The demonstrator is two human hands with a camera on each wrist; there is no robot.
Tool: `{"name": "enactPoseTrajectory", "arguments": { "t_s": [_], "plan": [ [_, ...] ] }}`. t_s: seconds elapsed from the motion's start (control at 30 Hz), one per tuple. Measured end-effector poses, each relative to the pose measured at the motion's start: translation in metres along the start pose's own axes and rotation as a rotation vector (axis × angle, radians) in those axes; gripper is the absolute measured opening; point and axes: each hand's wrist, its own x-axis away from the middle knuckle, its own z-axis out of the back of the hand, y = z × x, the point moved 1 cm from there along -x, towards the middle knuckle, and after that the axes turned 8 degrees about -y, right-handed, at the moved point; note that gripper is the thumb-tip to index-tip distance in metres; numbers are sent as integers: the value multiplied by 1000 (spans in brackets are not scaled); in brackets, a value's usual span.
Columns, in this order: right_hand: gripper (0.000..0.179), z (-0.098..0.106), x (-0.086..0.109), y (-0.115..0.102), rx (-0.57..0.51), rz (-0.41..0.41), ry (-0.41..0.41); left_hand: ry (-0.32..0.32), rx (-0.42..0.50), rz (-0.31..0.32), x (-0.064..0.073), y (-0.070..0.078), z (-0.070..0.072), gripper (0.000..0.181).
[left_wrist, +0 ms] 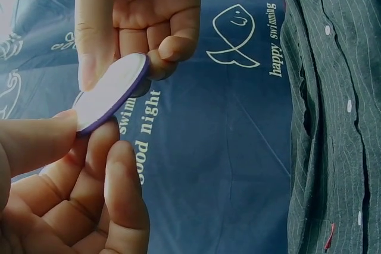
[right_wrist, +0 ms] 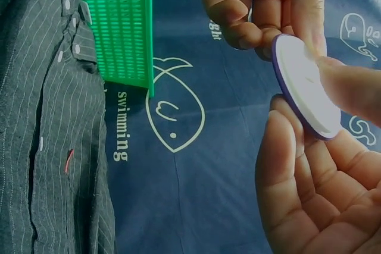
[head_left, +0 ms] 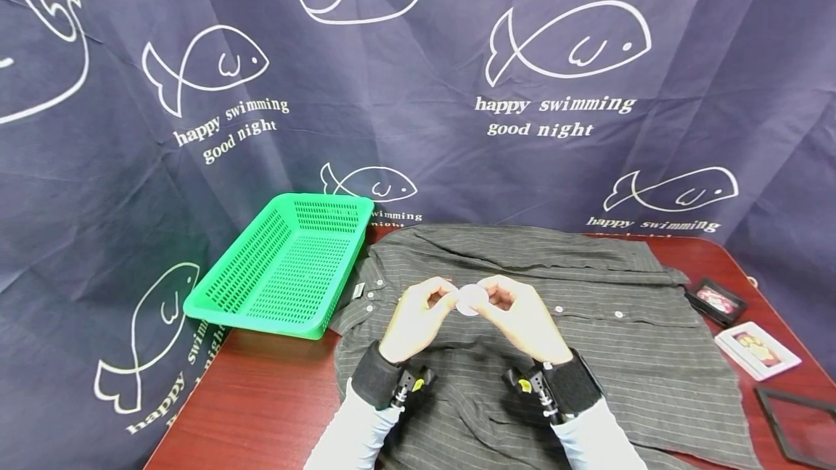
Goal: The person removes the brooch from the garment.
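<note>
Both hands hold a thin round disc (head_left: 470,300) between them, with a white face and a purple rim. My left hand (head_left: 418,316) pinches its left edge, thumb on the white face and fingers beneath. On the opposite edge my right hand (head_left: 525,315) pinches it in the same way. In the left wrist view the disc (left_wrist: 113,93) is tilted, and its underside is hidden. Below the hands a dark grey pinstriped shirt (head_left: 653,361) with white buttons lies spread on the table.
A green plastic basket (head_left: 277,321) stands at the back left of the red-brown table (head_left: 261,390). Along the right side lie a small black-framed picture (head_left: 716,301), a white-framed picture (head_left: 757,350) and a dark rectangular frame (head_left: 784,423). A printed blue curtain (head_left: 405,114) hangs behind.
</note>
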Motion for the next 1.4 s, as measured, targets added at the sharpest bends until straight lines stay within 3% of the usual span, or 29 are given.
{"name": "enactPoseTrajectory", "arguments": {
  "t_s": [0.43,1.17,1.4],
  "plan": [
    [14,-4,0,-2,27,9,32,4,-56,-15,1,5,0,12],
    [13,-2,0,-4,33,-29,73,-14,-24,-15,0,7,-3,17],
    [12,-3,-1,0,17,-36,75,-19,5,-12,-1,1,-3,14]
  ]
}}
